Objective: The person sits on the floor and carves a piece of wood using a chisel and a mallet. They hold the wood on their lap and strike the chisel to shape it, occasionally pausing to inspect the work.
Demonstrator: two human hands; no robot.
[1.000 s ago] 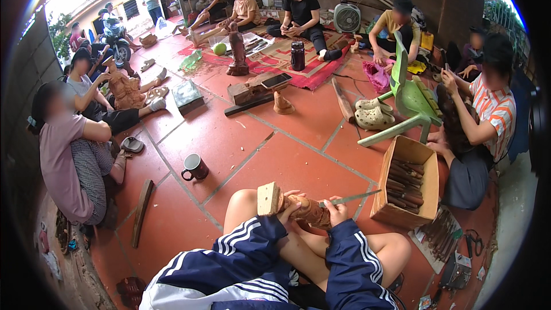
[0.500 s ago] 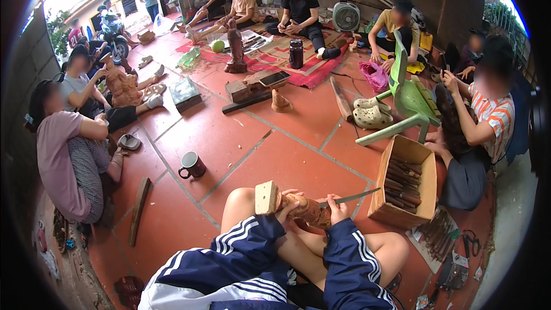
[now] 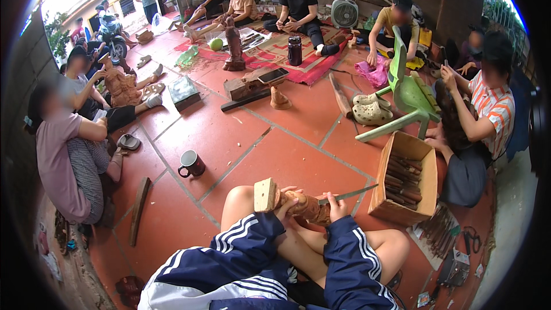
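Note:
A carved wooden figurine (image 3: 311, 209) lies sideways above my lap, its pale block base (image 3: 264, 196) toward the left. My left hand (image 3: 286, 208) is wrapped round it near the base, with fingers closed. My right hand (image 3: 338, 209) grips a long, thin, grey flat file (image 3: 360, 190) at its near end. The tool's free end points right, toward the cardboard box. The file meets the figurine's right end beside my right fingers; whether it touches the wood there is partly hidden by the hand.
A cardboard box (image 3: 376, 204) of wooden-handled tools stands at my right, with more tools (image 3: 439, 231) beyond it. A dark mug (image 3: 191, 163) and a wooden stick (image 3: 139, 211) lie ahead left. A green chair (image 3: 410, 100) stands ahead right. Several people sit around.
The figurine and both hands stay nearly in place, with a slight shift of the file. Ahead right, a person's hand has moved down onto the pink cloth.

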